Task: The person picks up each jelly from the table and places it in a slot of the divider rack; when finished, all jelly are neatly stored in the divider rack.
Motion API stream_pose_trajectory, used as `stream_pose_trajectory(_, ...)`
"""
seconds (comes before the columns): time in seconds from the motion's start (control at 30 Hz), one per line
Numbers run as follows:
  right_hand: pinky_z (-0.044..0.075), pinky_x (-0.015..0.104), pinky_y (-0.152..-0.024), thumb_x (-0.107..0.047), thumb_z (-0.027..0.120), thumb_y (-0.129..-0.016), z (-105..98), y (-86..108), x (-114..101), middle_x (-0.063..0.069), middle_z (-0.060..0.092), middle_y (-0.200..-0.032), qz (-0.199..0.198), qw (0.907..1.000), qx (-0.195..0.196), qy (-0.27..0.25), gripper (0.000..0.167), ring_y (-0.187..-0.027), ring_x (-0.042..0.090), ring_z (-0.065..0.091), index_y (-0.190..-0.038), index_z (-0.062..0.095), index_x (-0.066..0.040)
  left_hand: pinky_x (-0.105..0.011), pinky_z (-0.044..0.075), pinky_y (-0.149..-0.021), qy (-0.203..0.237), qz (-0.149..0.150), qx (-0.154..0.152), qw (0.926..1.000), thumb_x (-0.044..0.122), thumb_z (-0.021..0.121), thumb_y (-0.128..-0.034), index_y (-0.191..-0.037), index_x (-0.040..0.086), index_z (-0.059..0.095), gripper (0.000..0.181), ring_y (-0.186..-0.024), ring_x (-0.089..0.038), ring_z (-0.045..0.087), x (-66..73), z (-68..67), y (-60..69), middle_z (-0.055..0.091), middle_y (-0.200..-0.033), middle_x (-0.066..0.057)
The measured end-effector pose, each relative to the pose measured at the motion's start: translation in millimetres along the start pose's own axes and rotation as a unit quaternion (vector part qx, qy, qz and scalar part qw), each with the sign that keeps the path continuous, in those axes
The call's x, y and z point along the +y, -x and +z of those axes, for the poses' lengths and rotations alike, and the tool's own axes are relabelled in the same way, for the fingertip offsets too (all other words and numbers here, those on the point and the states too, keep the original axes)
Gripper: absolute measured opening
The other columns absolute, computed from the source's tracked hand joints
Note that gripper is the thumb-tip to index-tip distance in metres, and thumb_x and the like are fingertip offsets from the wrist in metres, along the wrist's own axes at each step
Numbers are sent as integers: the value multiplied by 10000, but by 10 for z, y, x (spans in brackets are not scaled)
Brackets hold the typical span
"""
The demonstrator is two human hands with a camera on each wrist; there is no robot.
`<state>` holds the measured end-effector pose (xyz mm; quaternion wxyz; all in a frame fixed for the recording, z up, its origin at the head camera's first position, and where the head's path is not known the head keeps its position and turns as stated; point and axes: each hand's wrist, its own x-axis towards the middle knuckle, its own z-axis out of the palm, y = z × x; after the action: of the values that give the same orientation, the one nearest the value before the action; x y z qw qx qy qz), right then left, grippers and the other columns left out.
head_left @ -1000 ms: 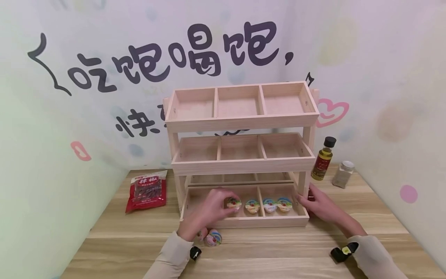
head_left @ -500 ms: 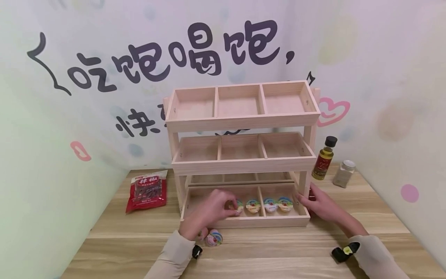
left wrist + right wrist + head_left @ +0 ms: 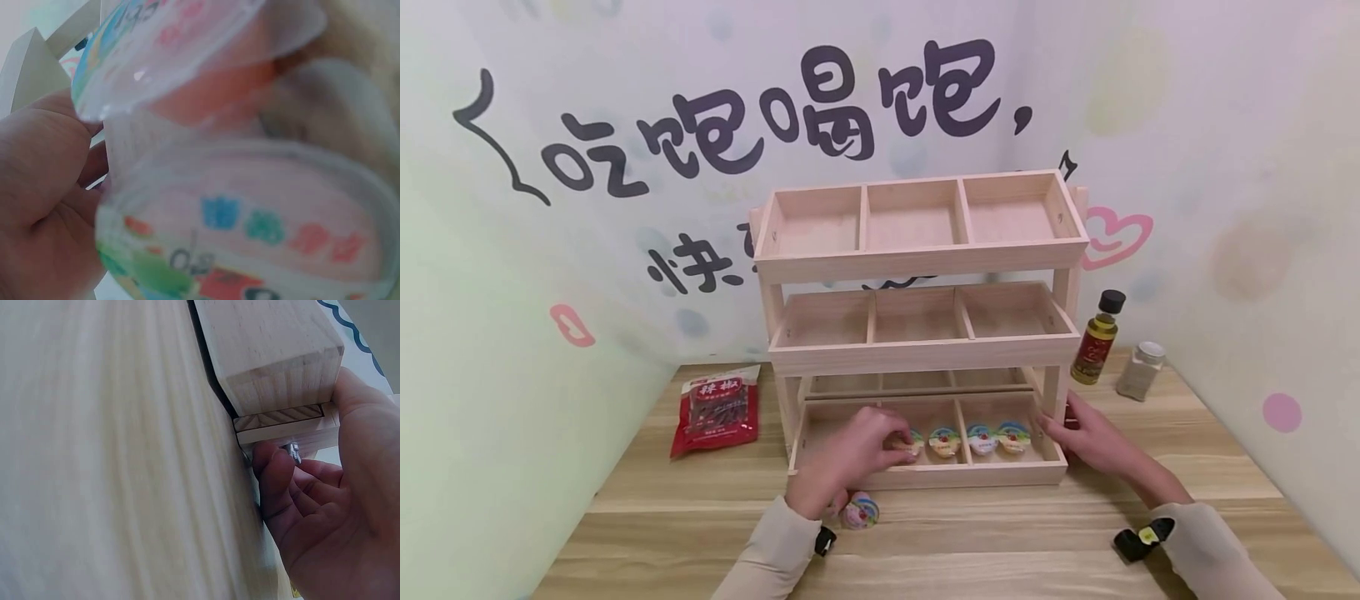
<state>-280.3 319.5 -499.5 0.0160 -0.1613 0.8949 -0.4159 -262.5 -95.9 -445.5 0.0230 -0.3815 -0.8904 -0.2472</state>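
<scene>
In the head view my left hand (image 3: 853,450) reaches into the middle compartment of the wooden rack's (image 3: 917,477) bottom tier. Its thumb and fingers pinch a jelly cup (image 3: 915,443), partly hidden by them. Just right of it lies another cup (image 3: 944,442); two more cups (image 3: 982,439) (image 3: 1013,437) sit in the right compartment. My right hand (image 3: 1093,437) grips the lower right end of the rack; the right wrist view shows its curled fingers (image 3: 278,472) against the wood beside a metal screw (image 3: 293,453). Two cups (image 3: 250,219) (image 3: 169,62) fill much of the left wrist view.
A cup with a pink lid (image 3: 860,511) lies on the table before the rack, beside another under my left wrist. A red bag (image 3: 718,410) is at the left. An oil bottle (image 3: 1094,340) and a lidded jar (image 3: 1140,372) stand at the right. The wall is behind.
My left hand has shifted slightly right with the pinched cup, and its fingers now cover more of it. My right hand stays at the rack's end.
</scene>
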Motion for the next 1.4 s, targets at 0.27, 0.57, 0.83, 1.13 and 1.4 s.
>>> stream_pose_trajectory(0.27, 603, 641, -976, -334, 639, -1099, -13, -5, -5, 346, 476, -1582, -34, 10000, 15, -5, 803, -1308, 499, 632, -1702, 201, -34, -255, 599, -827, -86, 247, 223, 9994, 169, 849, -955, -1028, 67, 801, 135, -922, -213, 752, 12, 71, -30, 810, -1008, -62)
stream_pose_trajectory(0.57, 603, 636, -981, -340, 640, -1100, -14, 0, -22, 335, 470, -1589, 32, 10000, -44, -81, 811, -1311, 476, 627, -1706, 190, -44, -246, 590, -812, -85, 307, 358, 9989, 178, 863, -942, -1020, 71, 793, 150, -912, -218, 733, 12, 104, -29, 794, -1002, -58)
stream_pose_trajectory(0.83, 604, 636, -978, -340, 638, -1100, -20, -3, 5, 337, 470, -1586, -3, 10000, -57, -56, 817, -1308, 478, 625, -1708, 182, -40, -377, 626, -850, 558, 37, 298, 9980, 240, 825, -984, -1200, 82, 775, 273, -984, -236, 732, -15, 112, -8, 790, -1169, -65)
stream_pose_trajectory(1.13, 602, 627, -985, -367, 636, -1100, -19, -4, 9, 324, 497, -1567, 83, 10000, -3, -2, 810, -1298, 460, 632, -1703, 204, -41, -327, 615, -774, 904, -62, 434, 9949, 225, 750, -1044, -1302, 104, 748, 285, -866, -217, 721, -42, 13, 98, 796, -1204, -67)
stream_pose_trajectory(1.4, 602, 626, -995, -380, 641, -1097, -13, 10, -6, 327, 468, -1604, 135, 9999, 2, -89, 825, -1336, 495, 621, -1712, 191, -64, -281, 639, -891, 1820, -182, 176, 9830, 208, 743, -1047, -1238, 106, 774, 219, -957, -68, 737, -11, -51, 357, 805, -1122, 18)
